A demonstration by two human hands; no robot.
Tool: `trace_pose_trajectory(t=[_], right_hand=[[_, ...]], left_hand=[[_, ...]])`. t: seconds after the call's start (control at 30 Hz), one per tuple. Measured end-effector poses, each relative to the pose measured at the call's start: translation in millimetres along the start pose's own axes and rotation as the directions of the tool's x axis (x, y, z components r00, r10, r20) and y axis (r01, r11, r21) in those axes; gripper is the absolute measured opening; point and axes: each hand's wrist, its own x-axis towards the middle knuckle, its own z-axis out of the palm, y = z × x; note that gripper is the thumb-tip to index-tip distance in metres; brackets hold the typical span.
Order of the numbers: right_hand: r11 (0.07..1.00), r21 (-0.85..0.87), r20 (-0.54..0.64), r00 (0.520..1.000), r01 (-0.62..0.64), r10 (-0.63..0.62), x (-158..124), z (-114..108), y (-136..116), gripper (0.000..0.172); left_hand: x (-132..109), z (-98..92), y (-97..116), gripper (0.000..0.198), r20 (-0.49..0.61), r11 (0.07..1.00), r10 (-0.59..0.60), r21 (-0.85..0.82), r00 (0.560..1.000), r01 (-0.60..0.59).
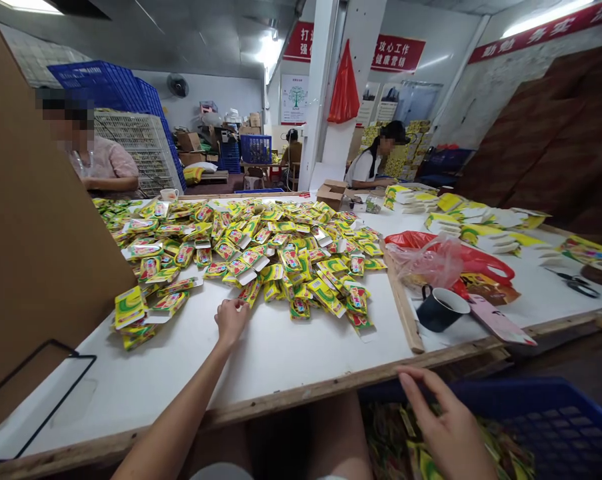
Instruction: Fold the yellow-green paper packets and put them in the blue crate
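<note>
A wide heap of small yellow-green cartons (281, 257) with red printing covers the middle of the white table; several have open white flaps. My left hand (231, 321) is at the near edge of the heap, its fingers curled and closed on the end of one small carton (251, 291). Over the table's front edge at the right, my right hand (445, 417) hangs with thumb and forefinger apart, and nothing shows between them. Below it a blue basket (555, 417) holds many small yellow-green packets (425, 460), partly hidden by the hand.
A wooden strip (403, 307) divides the table. Right of it are a dark mug (435, 313), a pink phone-like slab (501, 320), a red plastic bag (491, 260) and scissors (575, 283). A cardboard sheet (45, 200) stands at left. Co-workers sit beyond the table.
</note>
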Motion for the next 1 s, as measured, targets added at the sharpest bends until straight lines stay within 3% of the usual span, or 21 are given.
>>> trace_pose_trajectory(t=[0.1,0.2,0.33,0.43,0.5,0.57,0.7,0.8,0.87,1.0], right_hand=[[0.985,0.154,0.122,0.988,0.08,-0.099,-5,40,-18,0.04],[0.949,0.281,0.194,0.959,0.146,-0.205,-6,73,-37,0.032],[0.912,0.371,0.248,0.927,0.176,-0.28,1,106,-56,0.026],[0.891,0.391,0.288,0.888,0.231,-0.357,10,133,-63,0.02],[0.891,0.412,0.35,0.87,0.189,-0.347,14,155,-64,0.017],[0.871,0.488,0.438,0.849,0.052,-0.296,15,175,-63,0.021],[0.683,0.702,0.489,0.834,-0.201,-0.257,11,196,-61,0.028],[0.626,0.761,0.431,0.853,-0.17,-0.293,7,191,-62,0.026],[0.671,0.733,0.42,0.849,-0.108,-0.321,6,183,-63,0.023],[0.788,0.615,0.45,0.816,0.012,-0.363,12,169,-68,0.016]], left_hand=[[-3,-6.1,-3,0.023,-0.013,0.998,0.053,-0.03,0.999,-0.053],[-25,-21.8,-8,0.023,-0.013,0.979,0.193,-0.067,0.981,-0.194],[-63,-38.7,-15,0.018,0.005,0.882,0.459,-0.125,0.888,-0.455],[-82,-40.3,-14,0.018,-0.034,0.817,0.541,-0.217,0.84,-0.535],[-88,-38.2,-8,0.018,-0.007,0.798,0.53,-0.335,0.848,-0.501],[-92,-35.6,-1,0.017,0.06,0.778,0.511,-0.455,0.857,-0.433],[-101,-30.3,11,0.016,0.154,0.738,0.405,-0.637,0.901,-0.223],[-110,-26.4,13,0.026,0.223,0.655,0.368,-0.751,0.903,-0.082],[-113,-25.5,12,0.029,0.261,0.649,0.362,-0.759,0.895,-0.042],[-114,-30.0,15,0.027,0.295,0.699,0.387,-0.711,0.873,-0.07]])
